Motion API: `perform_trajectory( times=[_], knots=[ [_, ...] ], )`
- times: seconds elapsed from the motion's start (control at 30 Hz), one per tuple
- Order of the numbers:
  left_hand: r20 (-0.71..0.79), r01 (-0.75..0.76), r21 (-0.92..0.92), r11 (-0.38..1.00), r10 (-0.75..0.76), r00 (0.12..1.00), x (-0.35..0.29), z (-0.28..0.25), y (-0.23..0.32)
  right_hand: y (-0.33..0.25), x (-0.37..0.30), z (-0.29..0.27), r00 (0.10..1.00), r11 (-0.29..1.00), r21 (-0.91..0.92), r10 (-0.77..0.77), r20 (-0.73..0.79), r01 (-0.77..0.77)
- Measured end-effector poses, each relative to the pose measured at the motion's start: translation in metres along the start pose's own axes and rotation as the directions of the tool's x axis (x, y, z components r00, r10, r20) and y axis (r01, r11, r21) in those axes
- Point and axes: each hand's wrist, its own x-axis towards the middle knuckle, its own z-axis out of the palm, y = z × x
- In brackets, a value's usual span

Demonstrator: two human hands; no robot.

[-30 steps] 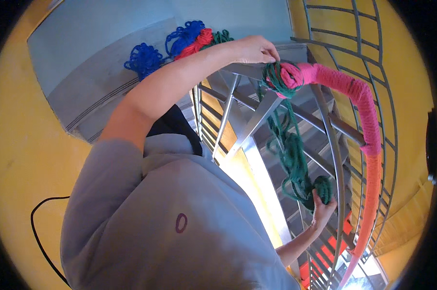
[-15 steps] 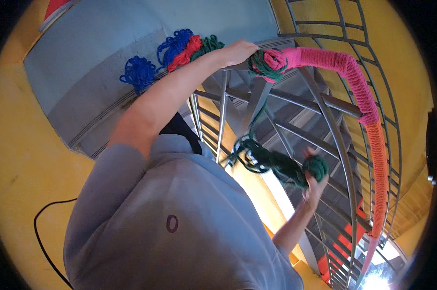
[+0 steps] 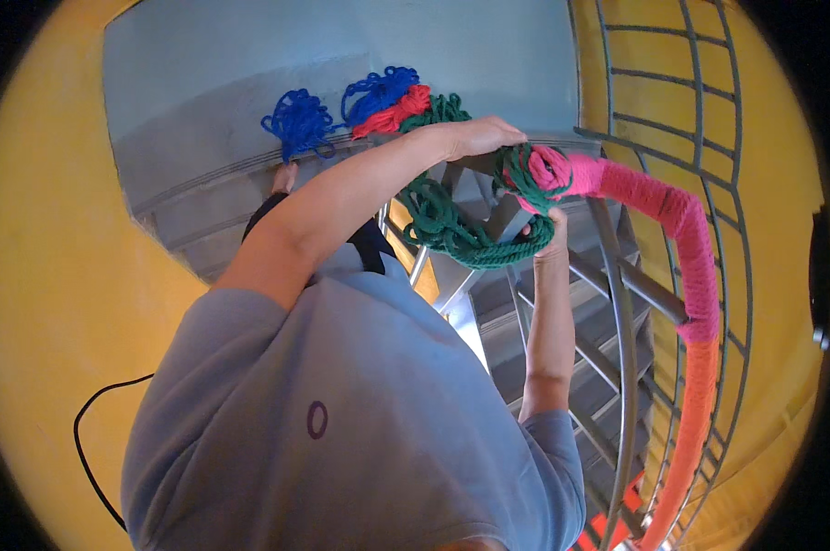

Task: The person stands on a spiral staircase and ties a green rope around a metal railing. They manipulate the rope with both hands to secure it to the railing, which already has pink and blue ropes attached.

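Yellow walls ring a grey stairwell, its metal handrail (image 3: 617, 303) curving away below. At the rail's top, the left hand (image 3: 474, 138) is closed over green rope (image 3: 461, 234) just beside the pink-wrapped section (image 3: 658, 207). The right hand (image 3: 551, 234) has risen from far below to just under the left, fingers curled into the slack, so the long hanging strand is now a short gathered loop between both hands. That looks like rope taken up for another turn. Beyond the left hand lie blue (image 3: 297, 124) and red rope bundles (image 3: 392, 112).
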Motion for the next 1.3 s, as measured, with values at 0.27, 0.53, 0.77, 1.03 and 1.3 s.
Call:
perform_trajectory(
  times=[0.27, 0.53, 0.77, 1.03, 1.3],
  knots=[
    [0.000, -0.049, 0.042, 0.998, 0.049, 0.999, 0.004, 0.003, -0.004, -0.013, -0.026, 0.045, 0.946, 0.914, -0.328, -0.296, -0.135, 0.239],
    [-0.595, -0.193, 0.232, 0.953, 0.296, 0.747, -0.059, 0.024, -0.034, 0.003, -0.035, 0.031, 0.975, 0.951, -0.218, -0.224, -0.004, 0.218],
    [-0.541, -0.264, -0.418, 0.869, -0.005, 0.841, -0.075, 0.075, -0.051, -0.007, -0.044, 0.040, 0.987, 0.964, -0.239, -0.135, -0.083, 0.112],
    [-0.670, -0.328, -0.219, 0.919, 0.103, 0.735, -0.065, 0.089, -0.059, -0.005, -0.052, 0.046, 0.984, 0.972, -0.208, -0.134, -0.114, 0.108],
    [-0.433, -0.178, 0.397, 0.900, 0.355, 0.828, -0.084, 0.064, -0.047, -0.004, -0.054, 0.060, 0.942, 0.965, -0.241, -0.172, -0.288, 0.102]
  ],
)
